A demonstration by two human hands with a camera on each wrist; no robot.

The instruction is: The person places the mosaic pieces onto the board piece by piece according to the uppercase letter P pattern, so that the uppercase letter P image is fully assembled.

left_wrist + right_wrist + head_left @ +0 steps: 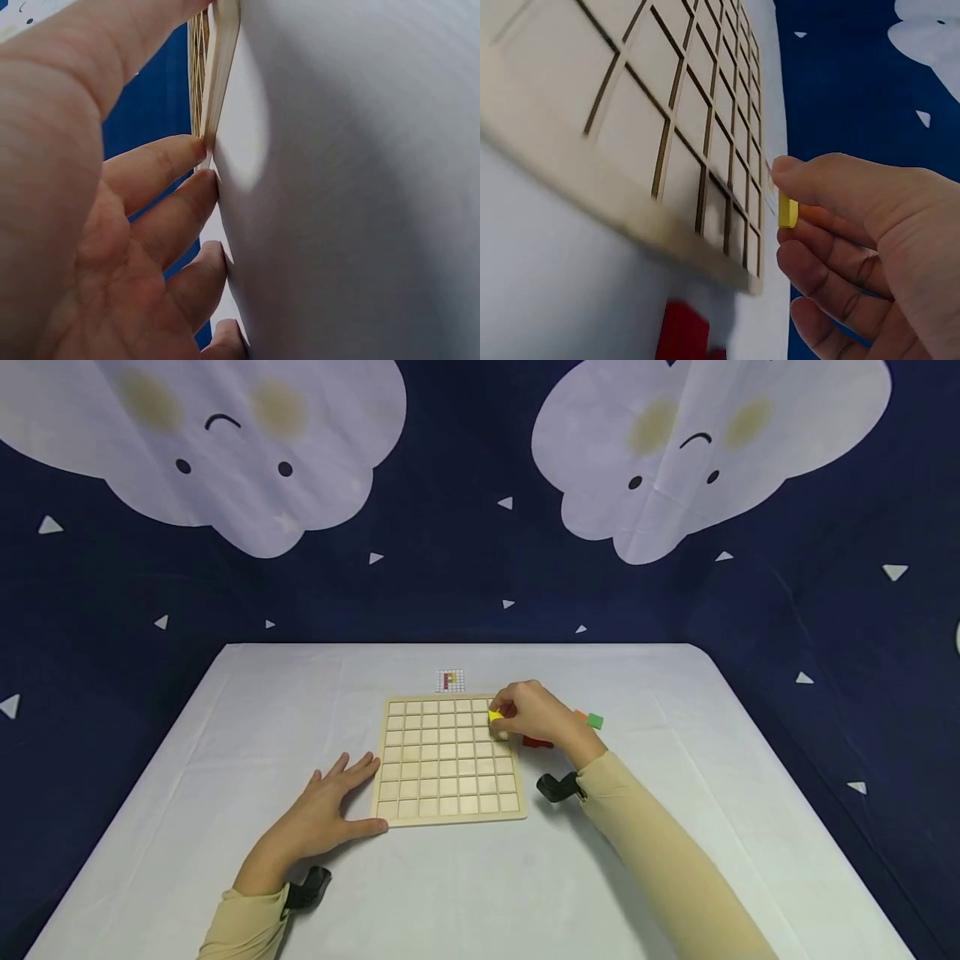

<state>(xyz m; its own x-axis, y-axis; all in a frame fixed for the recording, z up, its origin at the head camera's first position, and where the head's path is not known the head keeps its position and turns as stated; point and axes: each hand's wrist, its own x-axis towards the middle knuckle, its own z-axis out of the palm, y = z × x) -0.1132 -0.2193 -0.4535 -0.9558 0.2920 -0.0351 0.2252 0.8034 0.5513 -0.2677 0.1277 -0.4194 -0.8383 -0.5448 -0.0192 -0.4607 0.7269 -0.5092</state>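
Note:
A pale wooden grid board (448, 820) lies flat on the white table, its square cells bare where they show. My right hand (534, 712) pinches a yellow tile (787, 211) between thumb and fingers, over the board's upper right corner. In the right wrist view the tile stands on edge, apart from the board. My left hand (322, 810) has its fingers spread; thumb and fingertips touch the board's left edge and lower left corner. The left wrist view shows those fingers (169, 166) straight against the rim.
A small card with a coloured grid pattern (451, 681) lies just behind the board. Red pieces (537, 742) sit right of the board, under my right wrist. A green tile (595, 721) and an orange tile (580, 715) lie farther right. A dark blue cloth hangs behind the table.

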